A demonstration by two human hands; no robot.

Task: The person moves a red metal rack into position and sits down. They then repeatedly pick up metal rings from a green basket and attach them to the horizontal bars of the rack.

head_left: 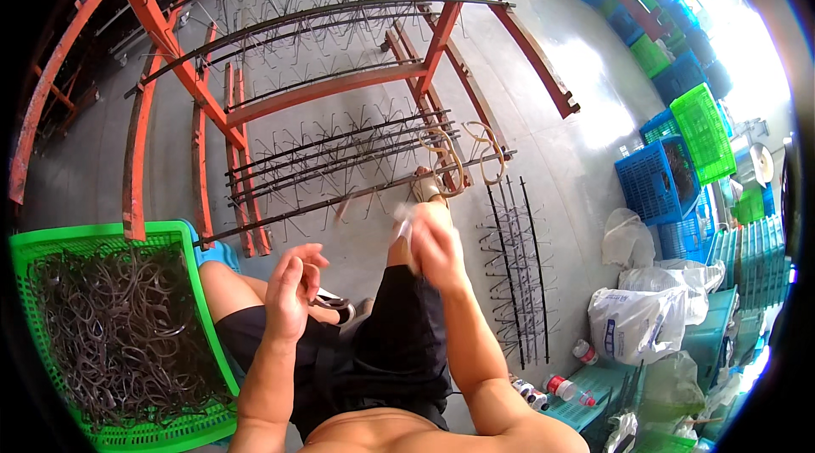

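**Filled Basket at 10 O'Clock, Both Hands Forward**

Reference: the clock is centred on the seated person I am watching; 12 is straight ahead.

Green basket point(102, 234): at 9 to 10 o'clock, beside the person's thigh. Slatted walls. Contents: a tangled heap of dark curved parts point(127, 334), spread across the whole basket.

Left hand point(289, 292): near 11 o'clock, between basket and knees. Fingers half curled, thumb raised; nothing can be seen in its hold.

Right hand point(435, 249): near 1 o'clock, above the knee. Fingers curled in and blurred. A pale item point(402, 224) shows at the fingertips; I cannot tell what it is or whether it is gripped.

Tan loops point(450, 171): two groups, toward 1 o'clock, beyond the right hand, beside the ends of the wire-hook bars point(340, 156) near the orange rack point(327, 92).

Blue crate point(649, 190): at 2 o'clock, open side turned toward the person. Dark contents show inside, too small to identify. A bright green crate point(705, 135) stands just beside it, tilted.

White plastic bag point(632, 326): between 2 and 3 o'clock, bulging; contents hidden.

Red-labelled bottle point(567, 389): at 3 o'clock, lying on its side on a teal crate point(598, 381).
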